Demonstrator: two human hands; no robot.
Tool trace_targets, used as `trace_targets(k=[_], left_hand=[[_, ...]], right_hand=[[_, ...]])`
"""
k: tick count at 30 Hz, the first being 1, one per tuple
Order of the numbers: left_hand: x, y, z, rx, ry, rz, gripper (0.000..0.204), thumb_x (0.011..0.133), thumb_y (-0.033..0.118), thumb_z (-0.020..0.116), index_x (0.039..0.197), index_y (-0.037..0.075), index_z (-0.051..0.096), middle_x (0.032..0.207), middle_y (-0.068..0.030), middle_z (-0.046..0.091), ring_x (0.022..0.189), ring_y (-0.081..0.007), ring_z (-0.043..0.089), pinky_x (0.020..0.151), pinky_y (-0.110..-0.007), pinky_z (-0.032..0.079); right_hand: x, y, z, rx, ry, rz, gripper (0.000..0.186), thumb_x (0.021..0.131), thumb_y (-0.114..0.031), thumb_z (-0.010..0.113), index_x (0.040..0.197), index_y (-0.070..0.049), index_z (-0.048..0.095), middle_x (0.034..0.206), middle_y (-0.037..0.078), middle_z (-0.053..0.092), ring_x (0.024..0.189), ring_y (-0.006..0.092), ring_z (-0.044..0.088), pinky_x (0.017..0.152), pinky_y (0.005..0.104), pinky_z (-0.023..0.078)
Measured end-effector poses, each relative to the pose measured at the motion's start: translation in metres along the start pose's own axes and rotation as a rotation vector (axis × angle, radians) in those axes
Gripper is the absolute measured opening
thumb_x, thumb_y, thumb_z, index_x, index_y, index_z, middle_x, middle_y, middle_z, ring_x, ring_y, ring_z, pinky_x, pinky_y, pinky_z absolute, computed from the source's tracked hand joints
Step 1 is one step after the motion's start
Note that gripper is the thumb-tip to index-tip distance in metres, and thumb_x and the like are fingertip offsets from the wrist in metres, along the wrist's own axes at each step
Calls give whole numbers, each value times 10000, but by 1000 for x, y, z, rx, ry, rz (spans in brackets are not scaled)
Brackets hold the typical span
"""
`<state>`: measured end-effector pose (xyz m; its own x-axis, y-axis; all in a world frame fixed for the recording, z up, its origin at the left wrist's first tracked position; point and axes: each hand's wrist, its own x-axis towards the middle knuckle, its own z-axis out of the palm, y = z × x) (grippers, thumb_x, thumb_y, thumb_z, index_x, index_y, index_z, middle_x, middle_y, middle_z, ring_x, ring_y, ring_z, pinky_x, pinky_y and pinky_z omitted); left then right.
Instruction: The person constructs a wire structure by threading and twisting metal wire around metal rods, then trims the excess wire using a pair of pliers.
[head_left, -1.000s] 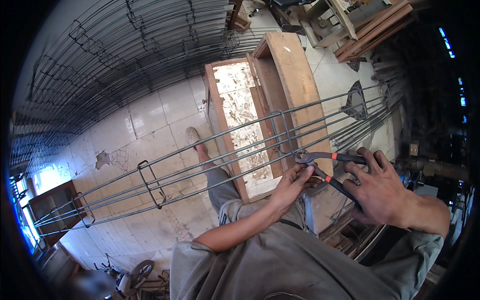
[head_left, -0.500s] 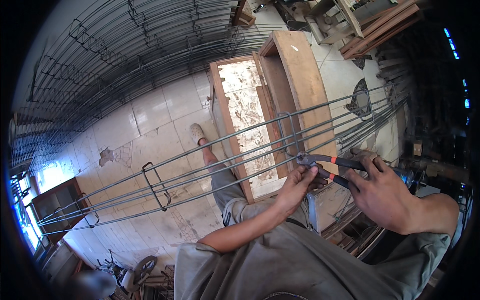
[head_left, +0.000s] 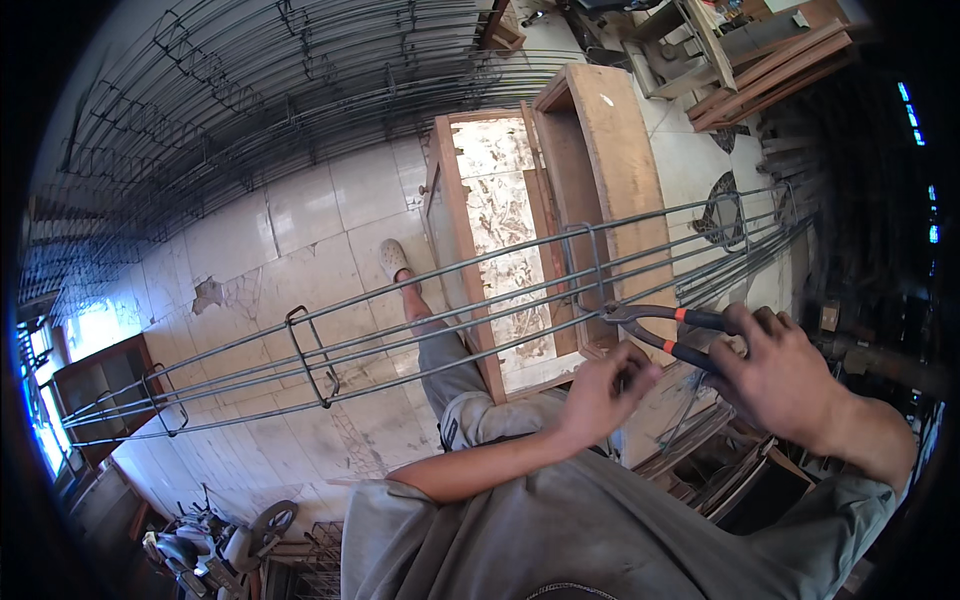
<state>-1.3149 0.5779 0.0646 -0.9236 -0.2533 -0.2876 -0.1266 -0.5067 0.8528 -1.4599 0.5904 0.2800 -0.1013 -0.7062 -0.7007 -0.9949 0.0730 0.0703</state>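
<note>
In my right hand [head_left: 785, 375] are tying pincers [head_left: 655, 312] with black handles and orange bands. Their jaws meet the lowest bar of a long rebar cage [head_left: 470, 328], beside a rectangular stirrup [head_left: 600, 255]. The fingers of that hand wrap around the spread handles. My left hand [head_left: 605, 395] is just below the pincers, apart from them. Its fingers are curled in toward the thumb, and whatever they hold is hidden. Another stirrup [head_left: 312, 350] encircles the bars farther left.
Under the cage stand an open wooden box [head_left: 625, 150] and a wood-framed panel [head_left: 445, 160]. Stacked rebar cages [head_left: 230, 90] fill the upper left. Loose bars [head_left: 745, 265] lie at the right. A wooden frame [head_left: 770, 75] is at the upper right, over a tiled floor [head_left: 310, 220].
My left hand has drawn away from the pincers' jaws, down and slightly right. The pincers stay at the bar, their handles somewhat wider apart. The whole view has shifted slightly.
</note>
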Motion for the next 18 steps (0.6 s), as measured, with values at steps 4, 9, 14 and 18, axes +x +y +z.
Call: trace_targets(k=[4, 9, 14, 18], left_hand=[[10, 18, 14, 701, 312, 687, 561, 831, 325, 760, 1274, 69, 528, 1130, -162, 539, 1070, -323, 565, 893, -453, 477], [59, 12, 21, 938, 375, 843, 618, 744, 130, 674, 1306, -27, 467, 1277, -225, 495, 1178, -379, 515, 947, -481, 445], [74, -5, 24, 874, 301, 816, 539, 713, 89, 675, 1208, -24, 495, 1125, -217, 592, 1071, -381, 595, 923, -461, 464], [69, 8, 15, 712, 196, 731, 575, 660, 81, 710, 1186, -14, 497, 1102, -208, 600, 1048, -383, 600, 917, -462, 467]], right_hand=[[20, 35, -7, 485, -211, 61, 237, 984, -198, 560, 998, 28, 629, 799, 159, 625, 679, 275, 662, 628, 383, 539], [28, 41, -7, 732, -401, 305, 305, 1010, -258, 530, 1036, 36, 605, 721, 141, 614, 695, 247, 652, 660, 362, 531], [2, 15, 12, -129, 75, 5, 281, 932, -189, 547, 1105, 18, 625, 1013, 142, 628, 816, 308, 626, 777, 445, 540], [-10, 5, 39, -852, 341, -185, 467, 848, -165, 567, 1293, -28, 605, 1170, 131, 599, 968, 280, 597, 822, 474, 530]])
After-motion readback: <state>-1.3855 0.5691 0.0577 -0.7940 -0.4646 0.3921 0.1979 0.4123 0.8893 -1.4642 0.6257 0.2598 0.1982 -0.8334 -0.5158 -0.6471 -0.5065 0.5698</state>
